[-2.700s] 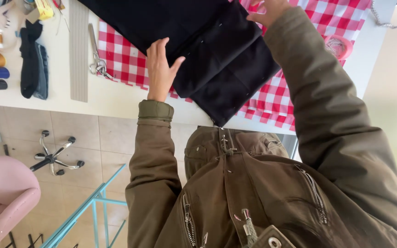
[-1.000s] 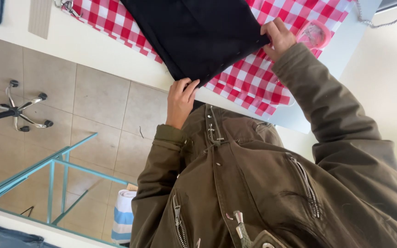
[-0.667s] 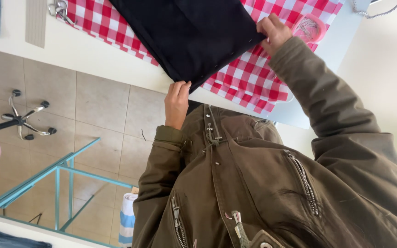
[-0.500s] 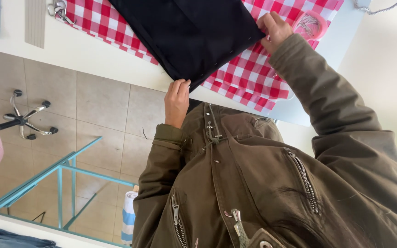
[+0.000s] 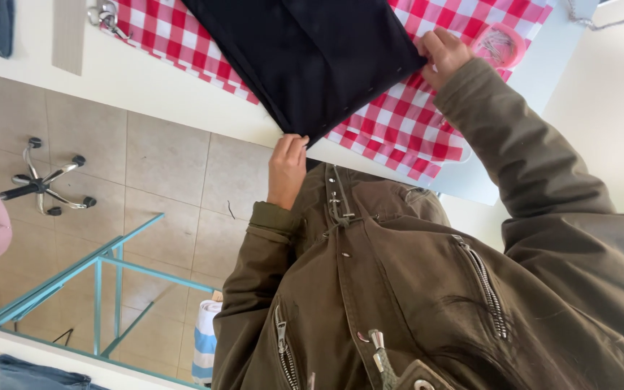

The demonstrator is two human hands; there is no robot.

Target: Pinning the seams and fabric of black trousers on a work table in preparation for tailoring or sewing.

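On the checked cloth (image 5: pixel 399 123), both hands' fingers pinch the dark fabric's (image 5: pixel 312 50) near corners.

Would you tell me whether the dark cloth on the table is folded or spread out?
Folded: the dark cloth shows stacked layered edges along its near side, on the checked tablecloth.

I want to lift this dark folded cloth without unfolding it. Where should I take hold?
Probably at the two near corners of the dark navy folded cloth, coming from the table's near edge: the layered hem overhangs there, where the left hand and right hand already hold it.
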